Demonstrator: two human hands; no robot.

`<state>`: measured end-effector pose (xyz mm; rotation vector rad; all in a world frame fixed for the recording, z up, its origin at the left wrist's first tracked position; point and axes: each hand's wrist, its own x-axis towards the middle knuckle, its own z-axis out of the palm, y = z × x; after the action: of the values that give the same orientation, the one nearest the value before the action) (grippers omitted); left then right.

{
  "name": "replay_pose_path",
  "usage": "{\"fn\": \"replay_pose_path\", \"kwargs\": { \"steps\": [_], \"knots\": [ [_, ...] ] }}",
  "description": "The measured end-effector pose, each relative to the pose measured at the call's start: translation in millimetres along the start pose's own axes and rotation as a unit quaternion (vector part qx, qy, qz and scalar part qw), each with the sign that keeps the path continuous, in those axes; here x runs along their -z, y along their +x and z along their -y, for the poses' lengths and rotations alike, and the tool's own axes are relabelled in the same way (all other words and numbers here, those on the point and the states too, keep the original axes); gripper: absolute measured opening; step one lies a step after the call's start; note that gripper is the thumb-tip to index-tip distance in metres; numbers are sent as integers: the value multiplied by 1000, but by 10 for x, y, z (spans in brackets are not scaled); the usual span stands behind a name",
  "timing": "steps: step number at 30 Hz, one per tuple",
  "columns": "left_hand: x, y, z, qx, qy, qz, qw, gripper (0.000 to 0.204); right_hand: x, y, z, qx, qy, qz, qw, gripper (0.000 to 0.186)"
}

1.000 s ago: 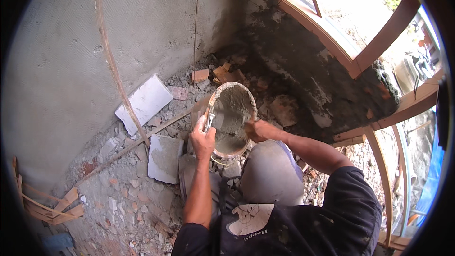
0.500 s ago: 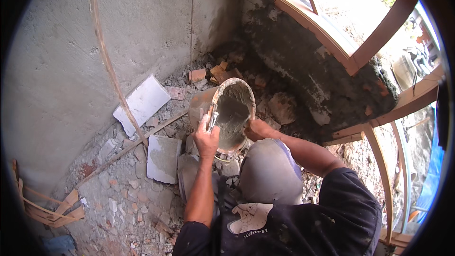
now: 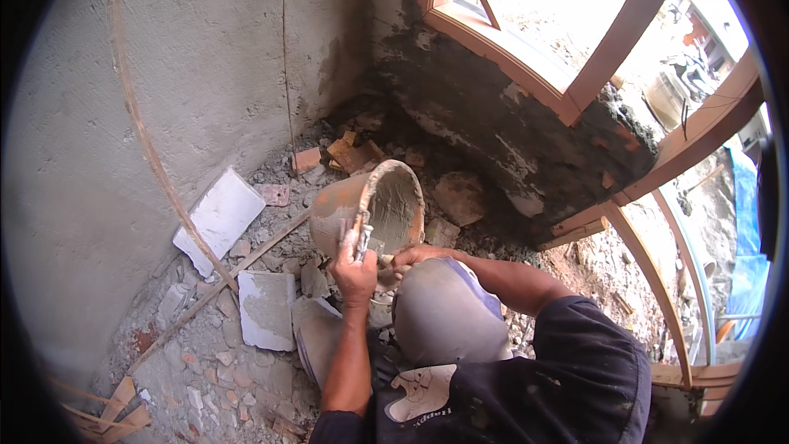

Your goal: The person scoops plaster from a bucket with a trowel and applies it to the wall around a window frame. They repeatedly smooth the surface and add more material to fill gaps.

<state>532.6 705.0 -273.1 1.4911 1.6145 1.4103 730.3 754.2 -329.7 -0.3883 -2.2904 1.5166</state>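
A mortar-caked bucket [image 3: 333, 207] lies tipped over the rubble, its mouth toward the right and its inside coated with wet grey mortar [image 3: 400, 207]. My left hand [image 3: 355, 270] grips the near left part of its rim, fingers wrapped over the edge. At the lower lip of the mouth, my right hand [image 3: 415, 256] is closed round the pale handle of a small tool [image 3: 386, 261]. The tool's working end is at the bucket's mouth and hard to make out. My raised knee [image 3: 448, 312] partly covers the space below the right hand.
Two pale block slabs [image 3: 220, 218] [image 3: 267, 310] and a wooden strip [image 3: 271, 242] lie on rubble at left. Broken bricks [image 3: 353, 152] sit by the wall corner. A wooden window frame [image 3: 509, 57] stands above a dark, mortar-smeared wall [image 3: 485, 131] at right.
My right hand has drawn back from the right side of the bucket's rim to its lower lip, bringing the tool handle into sight. My left hand stays on the rim. The view has shifted.
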Motion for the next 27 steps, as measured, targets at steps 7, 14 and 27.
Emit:
{"fn": "replay_pose_path", "kwargs": {
  "steps": [7, 14, 27],
  "knots": [
    [183, 152, 195, 64, -114, -114, 985, 45, 80, -24, 107, -337, 266, -96, 898, 36],
    [249, 10, 562, 134, -114, -180, 968, 44, 138, 31, 168, -379, -178, -81, 905, 45],
    [926, -312, 925, 245, -207, -358, 877, 54, 348, 853, 939, -201, -67, 39, 976, 39]
  ]
}}
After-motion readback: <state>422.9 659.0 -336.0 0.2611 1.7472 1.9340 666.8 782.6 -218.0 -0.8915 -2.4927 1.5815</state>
